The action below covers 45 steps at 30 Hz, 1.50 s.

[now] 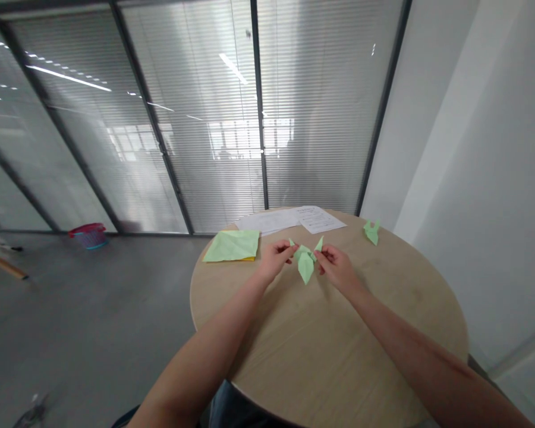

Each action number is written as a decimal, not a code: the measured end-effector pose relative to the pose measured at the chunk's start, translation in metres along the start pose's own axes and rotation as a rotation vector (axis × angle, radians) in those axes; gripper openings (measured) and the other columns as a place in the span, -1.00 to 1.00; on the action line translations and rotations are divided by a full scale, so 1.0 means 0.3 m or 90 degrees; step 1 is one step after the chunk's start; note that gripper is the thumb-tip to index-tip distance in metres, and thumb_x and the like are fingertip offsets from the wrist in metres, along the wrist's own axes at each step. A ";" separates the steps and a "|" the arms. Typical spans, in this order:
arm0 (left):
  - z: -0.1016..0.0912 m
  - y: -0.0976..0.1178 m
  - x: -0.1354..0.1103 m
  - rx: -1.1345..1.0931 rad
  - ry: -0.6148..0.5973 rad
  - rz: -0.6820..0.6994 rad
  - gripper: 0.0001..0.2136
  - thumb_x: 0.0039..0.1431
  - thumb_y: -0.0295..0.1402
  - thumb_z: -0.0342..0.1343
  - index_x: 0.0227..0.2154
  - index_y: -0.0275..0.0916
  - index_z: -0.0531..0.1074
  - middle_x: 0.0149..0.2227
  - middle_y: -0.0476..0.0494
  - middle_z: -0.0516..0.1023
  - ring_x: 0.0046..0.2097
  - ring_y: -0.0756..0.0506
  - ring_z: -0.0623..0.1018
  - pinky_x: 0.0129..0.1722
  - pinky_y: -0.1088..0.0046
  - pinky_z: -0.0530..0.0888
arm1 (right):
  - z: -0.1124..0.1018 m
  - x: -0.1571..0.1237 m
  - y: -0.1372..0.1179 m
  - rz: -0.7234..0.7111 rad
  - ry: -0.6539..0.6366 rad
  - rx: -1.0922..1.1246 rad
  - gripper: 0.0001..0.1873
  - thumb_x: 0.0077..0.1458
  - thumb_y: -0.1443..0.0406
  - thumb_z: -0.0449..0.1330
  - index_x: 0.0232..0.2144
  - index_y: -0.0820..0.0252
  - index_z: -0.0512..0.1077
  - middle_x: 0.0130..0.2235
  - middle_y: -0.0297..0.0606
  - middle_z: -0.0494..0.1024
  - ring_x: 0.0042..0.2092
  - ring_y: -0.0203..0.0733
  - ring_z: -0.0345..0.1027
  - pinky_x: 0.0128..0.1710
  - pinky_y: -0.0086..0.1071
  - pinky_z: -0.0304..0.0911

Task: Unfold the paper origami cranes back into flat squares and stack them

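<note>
A light green folded paper figure [305, 264] is held just above the round wooden table [330, 351]. My left hand [275, 258] pinches its left side, fingers closed. On the figure's right side, my right hand [336, 267] pinches it too. Both forearms reach forward over the tabletop. Points of the paper stick up between the two hands and one hangs down.
A stack of green square paper [232, 245] lies at the table's left edge. White printed sheets [294, 219] lie at the far edge. A finished green folded figure [371, 231] sits at the far right. A red basket [88, 235] stands on the floor by the glass wall.
</note>
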State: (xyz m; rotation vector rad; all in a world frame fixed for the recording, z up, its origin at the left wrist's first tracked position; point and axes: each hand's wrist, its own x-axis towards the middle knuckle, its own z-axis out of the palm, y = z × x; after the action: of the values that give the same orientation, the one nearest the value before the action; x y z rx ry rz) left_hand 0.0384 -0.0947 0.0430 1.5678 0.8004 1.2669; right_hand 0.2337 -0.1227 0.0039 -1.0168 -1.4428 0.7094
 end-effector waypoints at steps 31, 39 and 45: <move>-0.051 0.028 0.020 -0.186 0.150 -0.037 -0.62 -0.15 -0.06 0.41 -0.49 -0.28 0.47 -0.45 -0.02 0.45 -0.38 0.02 0.47 -0.44 0.56 0.41 | 0.003 0.026 -0.024 0.137 0.102 0.225 -0.57 -0.17 0.04 0.42 -0.32 0.18 0.48 -0.48 -0.30 0.48 -0.43 -0.19 0.39 -0.51 -0.37 0.29; -0.070 0.046 0.022 -0.167 0.132 0.004 -0.63 -0.09 -0.06 0.39 -0.44 -0.27 0.49 -0.37 -0.07 0.50 -0.31 -0.02 0.53 -0.39 0.51 0.50 | 0.017 0.023 -0.029 0.101 -0.028 0.128 -0.63 -0.14 0.07 0.38 -0.34 0.16 0.44 -0.42 -0.30 0.51 -0.36 -0.18 0.40 -0.41 -0.35 0.31; -0.041 0.049 0.009 -0.084 0.064 0.030 -0.65 -0.06 -0.06 0.36 -0.43 -0.27 0.52 -0.34 -0.10 0.52 -0.30 -0.05 0.52 -0.35 0.44 0.54 | 0.030 0.030 -0.006 0.074 -0.019 0.067 -0.59 -0.13 0.07 0.38 -0.30 0.11 0.37 -0.44 -0.38 0.48 -0.40 -0.22 0.36 -0.40 -0.38 0.21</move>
State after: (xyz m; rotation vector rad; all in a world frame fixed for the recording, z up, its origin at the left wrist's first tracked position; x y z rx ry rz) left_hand 0.0262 -0.0944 0.0581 1.4334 0.7304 1.4129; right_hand 0.2250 -0.1143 0.0084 -1.0174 -1.3655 0.8786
